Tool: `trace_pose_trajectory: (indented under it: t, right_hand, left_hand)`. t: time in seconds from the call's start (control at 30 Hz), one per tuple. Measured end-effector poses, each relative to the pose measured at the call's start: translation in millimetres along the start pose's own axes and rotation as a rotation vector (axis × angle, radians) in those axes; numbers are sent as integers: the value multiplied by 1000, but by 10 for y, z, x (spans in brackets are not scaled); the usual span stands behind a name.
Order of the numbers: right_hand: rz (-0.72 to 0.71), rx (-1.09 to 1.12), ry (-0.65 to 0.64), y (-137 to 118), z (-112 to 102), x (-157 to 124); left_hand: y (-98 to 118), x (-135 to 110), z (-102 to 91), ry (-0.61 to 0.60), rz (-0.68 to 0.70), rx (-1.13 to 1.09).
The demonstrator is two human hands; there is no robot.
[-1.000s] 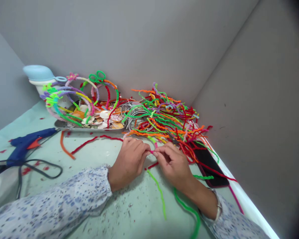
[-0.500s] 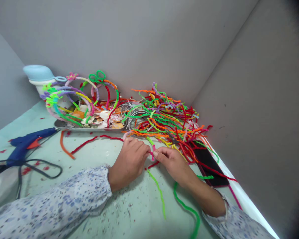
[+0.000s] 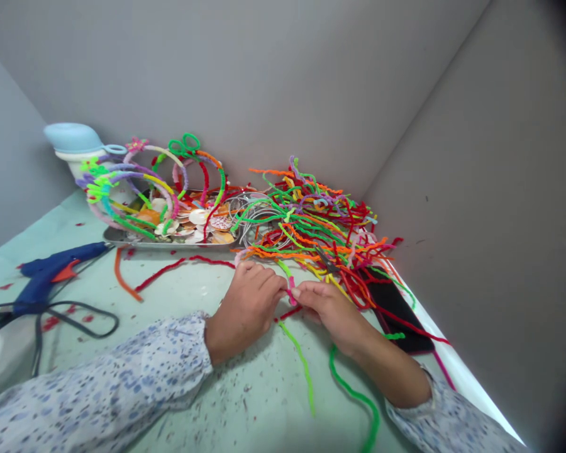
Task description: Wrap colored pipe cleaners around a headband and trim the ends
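Observation:
Both hands meet over the table, fingertips almost touching. Between them is a pink pipe cleaner (image 3: 291, 284), wound on a strip whose bright green part (image 3: 283, 267) shows above it. My left hand (image 3: 252, 305) is closed, its thumb and finger pinching the pink pipe cleaner from the left. From the right, my right hand (image 3: 330, 311) pinches the same piece between thumb and forefinger. The rest of the strip is hidden by the left hand. Just below the hands lie a lime pipe cleaner (image 3: 302, 362) and a short red one (image 3: 290, 313).
A metal tray (image 3: 179, 243) of shells and wrapped headbands stands behind, with a heap of pipe cleaners (image 3: 311, 214) and scissors (image 3: 327, 259) beside it. Left lies a blue glue gun (image 3: 51, 270) with its cord; right, a dark phone (image 3: 399, 314). A lidded bottle (image 3: 75, 139) stands far left.
Both hands stay close together on the pink pipe cleaner. The right hand has shifted very slightly, and a little more of the pink piece shows between the fingertips.

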State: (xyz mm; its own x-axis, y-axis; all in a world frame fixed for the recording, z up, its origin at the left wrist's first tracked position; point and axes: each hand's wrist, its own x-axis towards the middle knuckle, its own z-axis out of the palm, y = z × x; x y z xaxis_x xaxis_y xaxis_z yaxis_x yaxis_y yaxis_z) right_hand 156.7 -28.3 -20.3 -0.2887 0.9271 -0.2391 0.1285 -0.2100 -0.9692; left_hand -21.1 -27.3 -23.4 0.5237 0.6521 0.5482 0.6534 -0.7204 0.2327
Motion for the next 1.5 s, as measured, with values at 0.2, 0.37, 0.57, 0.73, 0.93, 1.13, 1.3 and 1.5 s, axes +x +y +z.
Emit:
trace_pose_trajectory:
  t: [0.2,0.37,0.57,0.73,0.93,1.13,1.3,1.5]
  right_hand:
    - [42,176,-77,11,-22,17]
    - [-357,-343,32,4,-92,-15]
    - [-815,-879,188,140,-115,-4]
    - [-885,-1009,254,181,-112,8]
    - [-866,-962,264,198,-97,5]
    - [-785,-849,283,182,-42,-16]
    - [-637,-626,270,109,11,-43]
    - [-265,-191,209,66,62,-26]
  left_hand:
    - [-9,-5,7,5,-11,-18]
    - [-29,-1,-7,38,-36,-31]
    - [-34,2,-7,27,-41,-30]
    - [-25,-1,-3,19,-45,-26]
    - [-11,3,-14,14,-44,-35]
    - [-11,17,-24,18,-34,-35]
    - [-2,21,-22,26,-31,-25]
    - [-3,18,-4,30,-26,-26]
